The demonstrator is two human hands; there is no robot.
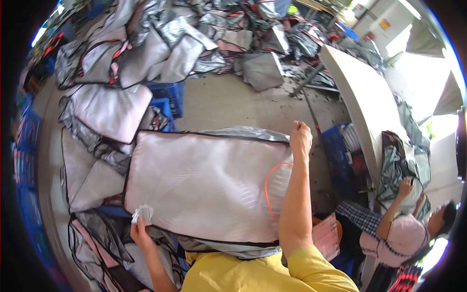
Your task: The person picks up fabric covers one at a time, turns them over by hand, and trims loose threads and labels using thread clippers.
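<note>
The fingers (140,222) of the left hand (141,237) are pinching a crumpled white cloth (143,213), and this cloth is resting over the near left corner of a silver-white padded panel (209,182). The right hand (302,138) is reaching across to the far right corner, and its fingers are curling closed there; whether they are gripping the edge, I cannot tell. The panel is lying broad and nearly flat in front of the yellow shirt (238,273), with a black trim (209,236) following its edges. Near the right side, an orange cord (266,187) is curving over it, partly passing behind the right forearm. The left edge is leaving little room, because folded covers (92,177) are crowding beside it. Beyond the far edge, bare floor (214,100) is giving the most open space, and a heap of silver covers (170,56) is closing it farther away. To the right, a narrower strip of floor is separating the panel from a blue crate (337,148), and behind this crate a large pale board (357,87) is standing tilted. Farther right, a co-worker (396,238) is handling another cover (401,168).
</note>
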